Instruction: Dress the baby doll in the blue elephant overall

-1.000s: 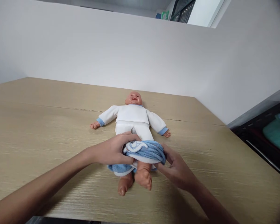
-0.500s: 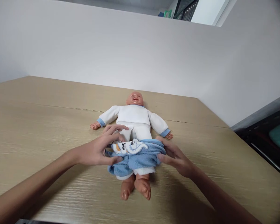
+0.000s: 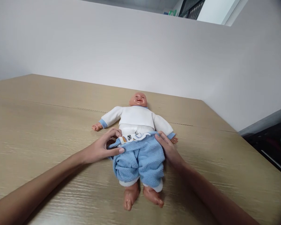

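Note:
A baby doll [image 3: 137,117] in a white top with blue cuffs lies on its back, feet toward me. Blue fleece overalls [image 3: 151,159] with white leg cuffs cover its legs up to the hips. Their printed white bib, showing cartoon eyes, is folded at the waist. My left hand [image 3: 107,147] grips the waist edge at the doll's hip on the left, thumb in front and fingers behind. On the other side my right hand [image 3: 170,148] pinches the waist edge. Both bare feet of the doll stick out below the cuffs.
The doll lies on a wide wooden table [image 3: 49,125] with a seam running across it. A white wall [image 3: 131,53] rises behind the table. Off the right edge stands a dark object [image 3: 269,140], only partly in view.
Both hands have pulled the overalls up from the thighs to the doll's hips. The legs are now covered in blue, and the bib sits higher, near the top's hem.

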Tool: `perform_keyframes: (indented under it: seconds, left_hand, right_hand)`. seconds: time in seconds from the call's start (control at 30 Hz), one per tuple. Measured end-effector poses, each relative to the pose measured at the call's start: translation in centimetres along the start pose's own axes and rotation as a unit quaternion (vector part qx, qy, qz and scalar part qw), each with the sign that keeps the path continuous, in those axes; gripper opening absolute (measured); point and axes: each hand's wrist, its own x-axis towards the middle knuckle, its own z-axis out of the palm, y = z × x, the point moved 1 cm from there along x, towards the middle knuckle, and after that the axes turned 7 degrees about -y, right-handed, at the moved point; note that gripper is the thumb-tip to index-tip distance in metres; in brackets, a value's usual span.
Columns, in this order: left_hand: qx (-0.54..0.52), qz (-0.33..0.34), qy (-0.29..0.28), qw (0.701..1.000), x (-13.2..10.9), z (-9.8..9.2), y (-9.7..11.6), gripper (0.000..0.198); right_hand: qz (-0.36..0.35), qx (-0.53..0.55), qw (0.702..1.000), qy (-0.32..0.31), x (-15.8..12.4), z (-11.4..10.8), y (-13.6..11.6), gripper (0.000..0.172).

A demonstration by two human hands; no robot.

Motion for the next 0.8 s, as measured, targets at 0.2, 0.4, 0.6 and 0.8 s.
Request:
perform_keyframes:
  seconds: [0.2, 0.4, 0.6, 0.8]
  left_hand:
    - [-0.013, 0.008, -0.089, 0.996, 0.0, -0.7, -0.1, 0.042]
    - [-0.066, -0.033, -0.117, 0.99, -0.2, -1.2, -0.1, 0.038]
    - [-0.167, -0.065, -0.105, 0.978, -0.5, -1.0, 0.4, 0.043]
    - [-0.119, 0.041, -0.125, 0.984, -0.3, -0.7, 0.5, 0.044]
  right_hand:
    - [0.022, 0.012, 0.999, -0.02, -0.9, 1.0, -0.2, 0.044]
    - [0.052, 0.024, 0.997, -0.044, -1.4, 0.9, -0.5, 0.046]
    - [0.024, 0.003, 0.998, -0.057, -1.5, 0.8, -0.2, 0.041]
    - [0.029, 0.041, 0.997, -0.062, -2.2, 1.5, -0.5, 0.037]
